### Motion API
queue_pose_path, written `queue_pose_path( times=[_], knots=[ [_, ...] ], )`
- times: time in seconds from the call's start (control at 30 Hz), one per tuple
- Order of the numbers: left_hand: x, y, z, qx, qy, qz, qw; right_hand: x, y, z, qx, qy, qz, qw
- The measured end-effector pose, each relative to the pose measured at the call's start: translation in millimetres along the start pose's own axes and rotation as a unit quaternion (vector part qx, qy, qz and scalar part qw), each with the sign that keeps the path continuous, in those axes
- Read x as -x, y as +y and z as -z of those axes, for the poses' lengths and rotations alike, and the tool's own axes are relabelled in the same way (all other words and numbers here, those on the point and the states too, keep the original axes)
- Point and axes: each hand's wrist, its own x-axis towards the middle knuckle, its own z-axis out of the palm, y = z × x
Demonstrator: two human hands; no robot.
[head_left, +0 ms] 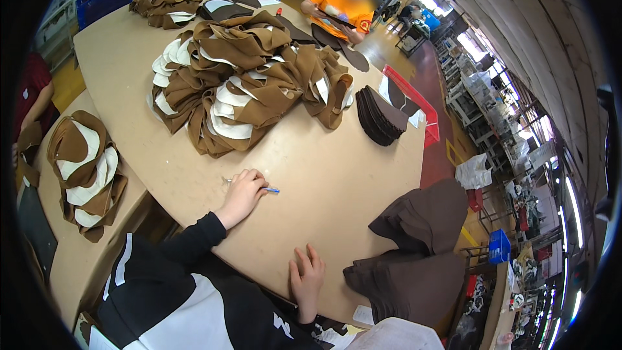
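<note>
My left hand (243, 196) lies on the tan tabletop, its fingers closed over a slim pen-like tool with a blue end (273, 190). Most of that tool is hidden under the fingers. Lower down, at the near edge of the table, my right hand (307, 280) rests with its fingers apart and nothing in it. To its right are two stacks of dark brown cut pieces, an upper stack (427, 217) and a lower stack (411, 285). Beyond my left hand spreads a large heap of brown and white pieces (253, 78).
A fanned dark stack (381, 116) stands near a red tray (414, 104) at the right edge. A person in an orange shirt (340, 3) handles dark pieces across the table. More brown pieces (87, 168) lie on the left table (123, 220), beside another person's arm.
</note>
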Motion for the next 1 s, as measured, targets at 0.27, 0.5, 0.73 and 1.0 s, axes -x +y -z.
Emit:
queue_pose_path(
  times=[0.27, 0.5, 0.73, 1.0],
  knots=[
    [-16.8, -10.2, 36.3, 0.089, 0.034, 0.089, 0.991, 1.4, 5.6, -2.8, -0.002, 0.003, -0.012, 1.0],
    [-8.0, -65.6, 99.3, 0.043, 0.269, 0.188, 0.944, 3.8, 6.4, -3.8, -0.001, 0.005, -0.007, 1.0],
    [11.7, -110.5, 154.6, -0.197, 0.342, 0.133, 0.909, 3.0, 3.8, -2.6, 0.003, 0.003, 0.003, 1.0],
    [-40.9, 36.4, 183.4, 0.445, 0.114, 0.041, 0.887, 4.4, 8.1, -3.5, -0.006, 0.01, -0.004, 1.0]
  ],
)
